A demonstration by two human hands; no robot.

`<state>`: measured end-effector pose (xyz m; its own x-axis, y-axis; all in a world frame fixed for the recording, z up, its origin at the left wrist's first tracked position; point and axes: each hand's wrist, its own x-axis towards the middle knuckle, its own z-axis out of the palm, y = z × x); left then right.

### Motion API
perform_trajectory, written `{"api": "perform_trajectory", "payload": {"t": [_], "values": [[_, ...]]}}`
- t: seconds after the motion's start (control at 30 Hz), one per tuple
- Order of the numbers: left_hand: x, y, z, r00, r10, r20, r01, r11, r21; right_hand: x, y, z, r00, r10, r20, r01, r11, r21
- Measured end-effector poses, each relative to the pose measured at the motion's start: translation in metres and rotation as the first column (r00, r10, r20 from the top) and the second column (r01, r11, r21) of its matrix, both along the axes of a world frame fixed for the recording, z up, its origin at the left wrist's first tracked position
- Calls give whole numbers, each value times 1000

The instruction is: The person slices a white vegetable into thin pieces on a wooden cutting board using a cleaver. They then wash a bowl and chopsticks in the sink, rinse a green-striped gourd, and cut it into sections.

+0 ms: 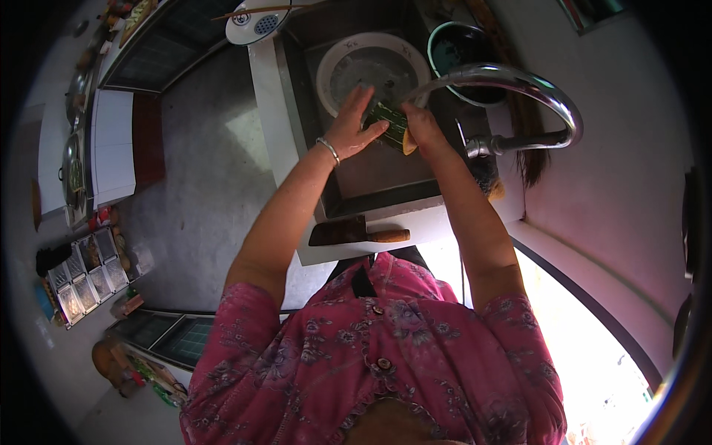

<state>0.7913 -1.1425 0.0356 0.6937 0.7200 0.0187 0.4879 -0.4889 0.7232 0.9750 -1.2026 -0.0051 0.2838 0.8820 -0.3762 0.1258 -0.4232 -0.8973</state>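
A cut piece of pumpkin (391, 127), green striped rind outside and orange flesh at its near end, is held over the sink (386, 169) beneath the faucet's spout. My right hand (424, 129) grips it from the right, most of the fingers hidden behind it. On the other side is my left hand (353, 127), fingers stretched out and thumb apart, the thumb tip against the rind. Just beyond both hands, a white basin (324, 78) with water in it stands in the sink.
A chrome faucet (569, 122) arches in from the right. On the counter's near edge lies a cleaver (337, 233) with a wooden handle. A dark bucket (436, 46) stands behind the faucet. At the back left, a patterned dish (242, 31) has chopsticks across it.
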Motion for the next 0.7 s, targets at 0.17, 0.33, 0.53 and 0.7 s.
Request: {"api": "perform_trajectory", "payload": {"t": [0.17,0.33,0.53,0.7], "values": [[3,23,43,860,-496,-124,469,861,-196,-9,4,24,985,46,-164,-76,980,-184],[14,6,60,812,-356,-462,397,918,-10,-21,5,49,982,63,-178,-100,974,-204],[16,4,30,897,-302,-321,360,923,135,-31,5,45,913,186,363,-180,982,-49],[32,-7,25,942,-204,-267,280,915,290,-8,17,19,901,143,410,-89,985,-148]]}}
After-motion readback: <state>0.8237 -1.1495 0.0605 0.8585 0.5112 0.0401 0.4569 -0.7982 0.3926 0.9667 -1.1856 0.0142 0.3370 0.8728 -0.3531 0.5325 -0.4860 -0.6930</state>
